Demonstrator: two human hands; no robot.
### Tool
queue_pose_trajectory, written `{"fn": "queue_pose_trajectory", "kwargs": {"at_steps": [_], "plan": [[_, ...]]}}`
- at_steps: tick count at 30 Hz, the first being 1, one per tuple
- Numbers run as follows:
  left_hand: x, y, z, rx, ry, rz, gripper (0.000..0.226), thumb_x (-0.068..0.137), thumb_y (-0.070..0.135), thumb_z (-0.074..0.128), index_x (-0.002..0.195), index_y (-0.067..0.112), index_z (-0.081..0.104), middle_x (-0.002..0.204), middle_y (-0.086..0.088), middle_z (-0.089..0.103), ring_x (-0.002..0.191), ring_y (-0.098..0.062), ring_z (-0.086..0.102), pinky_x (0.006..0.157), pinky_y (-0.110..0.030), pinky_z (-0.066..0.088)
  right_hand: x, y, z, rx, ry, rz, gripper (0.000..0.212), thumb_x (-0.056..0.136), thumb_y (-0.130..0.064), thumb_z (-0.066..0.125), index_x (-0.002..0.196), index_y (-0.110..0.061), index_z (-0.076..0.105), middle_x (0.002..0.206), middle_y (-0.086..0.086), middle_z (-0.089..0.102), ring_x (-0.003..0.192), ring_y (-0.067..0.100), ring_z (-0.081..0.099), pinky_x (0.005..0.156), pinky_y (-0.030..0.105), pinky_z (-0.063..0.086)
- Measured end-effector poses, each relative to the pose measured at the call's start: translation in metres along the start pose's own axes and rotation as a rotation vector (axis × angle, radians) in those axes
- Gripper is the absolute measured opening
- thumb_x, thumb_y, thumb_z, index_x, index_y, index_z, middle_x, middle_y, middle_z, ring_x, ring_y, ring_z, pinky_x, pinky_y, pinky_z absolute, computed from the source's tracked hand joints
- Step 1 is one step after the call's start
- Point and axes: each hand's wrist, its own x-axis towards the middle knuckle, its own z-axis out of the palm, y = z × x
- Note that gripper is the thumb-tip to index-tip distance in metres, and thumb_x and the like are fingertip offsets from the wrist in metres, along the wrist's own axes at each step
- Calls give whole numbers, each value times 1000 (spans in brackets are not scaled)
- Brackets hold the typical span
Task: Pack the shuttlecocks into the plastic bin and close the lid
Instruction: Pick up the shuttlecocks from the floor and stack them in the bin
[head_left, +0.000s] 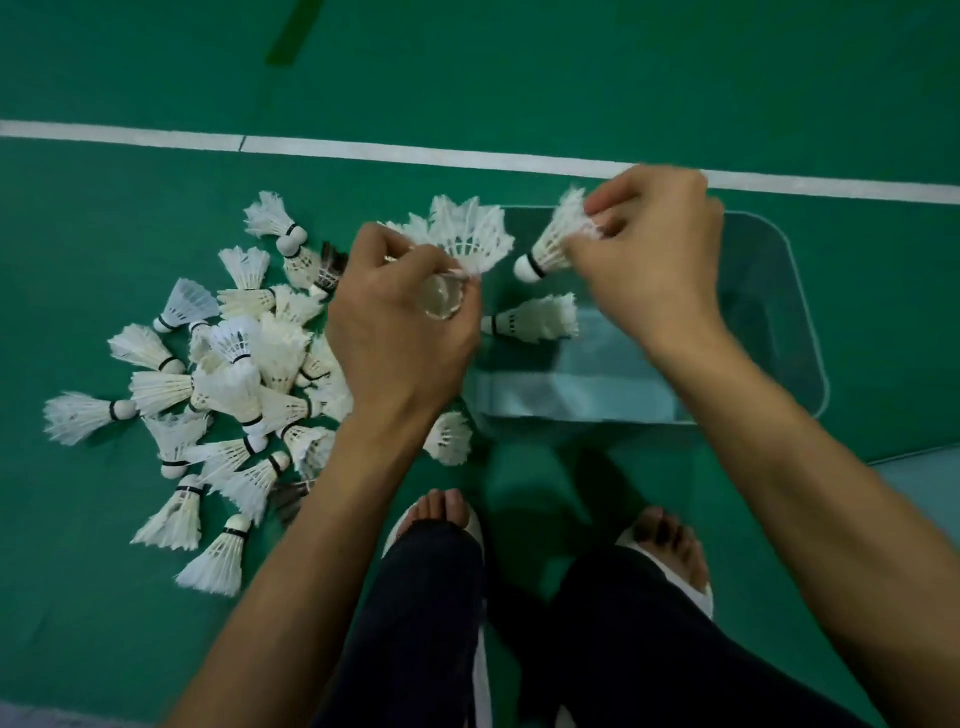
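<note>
A clear plastic bin (779, 291) stands open on the green floor at the centre right. One white shuttlecock (535, 319) lies inside it near the left wall. My left hand (400, 332) holds a bunch of shuttlecocks (467, 234) at the bin's left edge, feathers pointing away from me. My right hand (654, 254) pinches a single shuttlecock (553, 241) by its feathers above the bin, cork pointing down and left. A pile of several white shuttlecocks (234, 379) lies on the floor to the left. No lid is visible.
A white court line (363, 150) crosses the floor beyond the bin. My feet in white slippers (441, 525) and dark trouser legs are just in front of the bin. One shuttlecock (449, 439) lies by the bin's near left corner.
</note>
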Motion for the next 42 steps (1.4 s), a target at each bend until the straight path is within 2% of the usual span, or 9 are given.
{"fn": "queue_pose_trajectory", "kwargs": {"at_steps": [5, 9, 13, 17, 22, 28, 34, 39, 42], "plan": [[-3, 34, 41, 101, -334, 149, 12, 85, 34, 73, 88, 23, 77, 93, 2, 55, 76, -22, 58, 58, -29, 40, 51, 99, 0, -58, 36, 455, 10, 76, -24, 78, 83, -18, 77, 94, 4, 77, 90, 22, 73, 85, 34, 60], [-5, 44, 74, 276, -650, 90, 13, 77, 18, 68, 87, 19, 75, 96, -2, 60, 82, -30, 63, 64, -33, 41, 59, 133, 31, -31, -12, 715, 20, 85, -17, 75, 98, -4, 68, 99, 6, 68, 84, 23, 64, 71, 24, 47], [-1, 32, 93, 361, -867, -90, 19, 75, 8, 66, 94, 10, 70, 98, -10, 62, 87, -33, 63, 68, -34, 46, 68, 140, 68, 61, -23, 804, 28, 82, -14, 77, 105, -4, 65, 102, 7, 67, 89, 26, 65, 74, 28, 54], [1, 16, 103, 383, -947, -126, 23, 78, 10, 70, 71, 10, 48, 74, -6, 49, 76, -31, 54, 65, -33, 44, 70, 136, 103, 242, -119, 908, 33, 71, -5, 79, 101, 0, 68, 94, 7, 73, 82, 26, 72, 79, 41, 63], [1, 13, 110, 296, -987, -174, 16, 74, 8, 73, 74, 7, 57, 66, -5, 52, 72, -28, 60, 60, -31, 44, 69, 136, 113, 407, -211, 937, 23, 82, 2, 67, 105, 0, 68, 98, 12, 75, 69, 22, 67, 48, 25, 55], [2, 12, 104, 144, -950, -270, 15, 74, 13, 83, 81, 1, 77, 69, -5, 70, 56, -12, 59, 42, -20, 42, 52, 132, 50, -48, -234, 426, 21, 84, -4, 62, 103, -7, 69, 100, 4, 70, 95, 19, 67, 89, 31, 56], [0, 19, 99, 54, -939, -331, 17, 72, 26, 90, 76, 12, 81, 61, 2, 66, 55, -4, 54, 49, -22, 37, 4, 117, 18, -243, -690, -309, 29, 74, -17, 73, 102, -24, 72, 108, -3, 69, 107, 16, 53, 88, 31, 46], [-7, 25, 103, -17, -938, -342, 22, 70, 24, 92, 85, 12, 81, 74, 0, 69, 67, -9, 60, 60, -22, 44, -2, 123, 26, -447, -656, -392, 18, 84, -34, 77, 91, -19, 70, 95, 3, 68, 103, 22, 51, 82, 37, 47], [-7, 25, 105, -128, -926, -419, 61, 62, 26, 98, 116, 14, 72, 106, -5, 73, 100, -20, 69, 81, -28, 51, 6, 126, 22, -487, -602, -283, 5, 85, -26, 73, 83, -21, 70, 88, 6, 69, 100, 29, 58, 77, 38, 50]]}}
